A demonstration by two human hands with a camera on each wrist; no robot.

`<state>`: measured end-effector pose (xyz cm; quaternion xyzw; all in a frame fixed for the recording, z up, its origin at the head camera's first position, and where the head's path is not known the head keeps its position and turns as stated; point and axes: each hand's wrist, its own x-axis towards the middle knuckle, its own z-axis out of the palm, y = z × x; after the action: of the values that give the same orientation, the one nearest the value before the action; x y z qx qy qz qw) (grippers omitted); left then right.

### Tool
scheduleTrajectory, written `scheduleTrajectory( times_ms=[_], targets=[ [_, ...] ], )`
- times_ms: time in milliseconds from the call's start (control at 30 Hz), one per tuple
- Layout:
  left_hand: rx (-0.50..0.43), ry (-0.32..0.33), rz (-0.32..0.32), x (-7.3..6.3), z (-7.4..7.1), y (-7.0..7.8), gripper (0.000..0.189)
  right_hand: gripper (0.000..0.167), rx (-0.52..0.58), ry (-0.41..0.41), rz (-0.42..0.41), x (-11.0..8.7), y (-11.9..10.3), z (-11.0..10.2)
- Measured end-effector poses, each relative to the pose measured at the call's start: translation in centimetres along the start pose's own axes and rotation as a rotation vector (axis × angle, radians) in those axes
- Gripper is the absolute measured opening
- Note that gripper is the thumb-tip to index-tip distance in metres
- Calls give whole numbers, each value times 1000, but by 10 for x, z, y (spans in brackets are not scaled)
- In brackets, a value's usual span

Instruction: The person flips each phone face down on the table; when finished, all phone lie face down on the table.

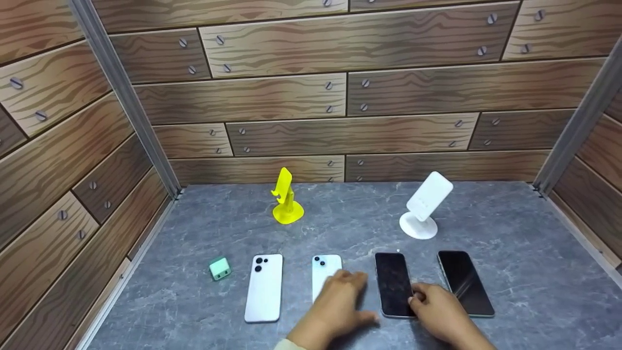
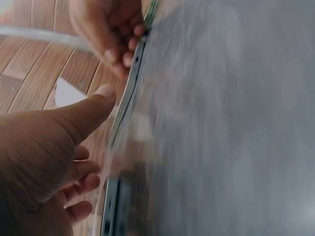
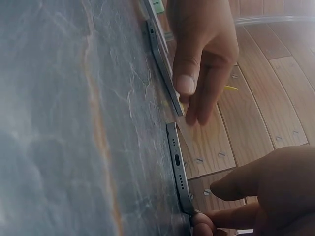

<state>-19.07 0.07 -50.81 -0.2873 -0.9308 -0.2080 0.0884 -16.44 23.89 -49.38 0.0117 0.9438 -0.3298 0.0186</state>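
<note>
My left hand point(image 1: 336, 304) hovers with spread fingers over the lower part of a light blue smartphone point(image 1: 325, 270), which lies back up and is partly hidden by it. In the right wrist view the left hand's point(image 3: 204, 54) fingers are extended, just above that phone's edge point(image 3: 162, 69). A black-screened smartphone point(image 1: 391, 282) lies face up between my hands. My right hand point(image 1: 440, 311) touches its lower right edge with the fingertips; the right wrist view shows the thumb point(image 3: 236, 184) raised apart from the phone.
A silvery-white smartphone point(image 1: 264, 289) and a mint green charger plug point(image 1: 220, 268) lie at left. Another dark-screened smartphone point(image 1: 465, 282) lies at right, partly behind my right hand. Behind stand a yellow phone stand point(image 1: 287, 212) and a white phone stand point(image 1: 429, 195). Wood-patterned walls enclose the grey tabletop point(image 1: 350, 221).
</note>
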Motion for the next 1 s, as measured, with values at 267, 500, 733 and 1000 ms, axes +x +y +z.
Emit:
scheduleTrajectory(
  times_ms=[267, 500, 733, 1000],
  targets=[
    [51, -140, 3, 13, 11, 20, 86, 31, 7, 6, 3, 0, 1, 0],
    [82, -179, -30, 21, 14, 22, 74, 29, 38, 6, -2, 2, 0, 0],
    [132, -169, -6, 21, 16, 22, 68, 35, 105, -23, 57, 2, 3, -1],
    [163, -138, 20, 19, 17, 20, 69, 37, 201, 18, 112, 2, 6, -1]
  ],
)
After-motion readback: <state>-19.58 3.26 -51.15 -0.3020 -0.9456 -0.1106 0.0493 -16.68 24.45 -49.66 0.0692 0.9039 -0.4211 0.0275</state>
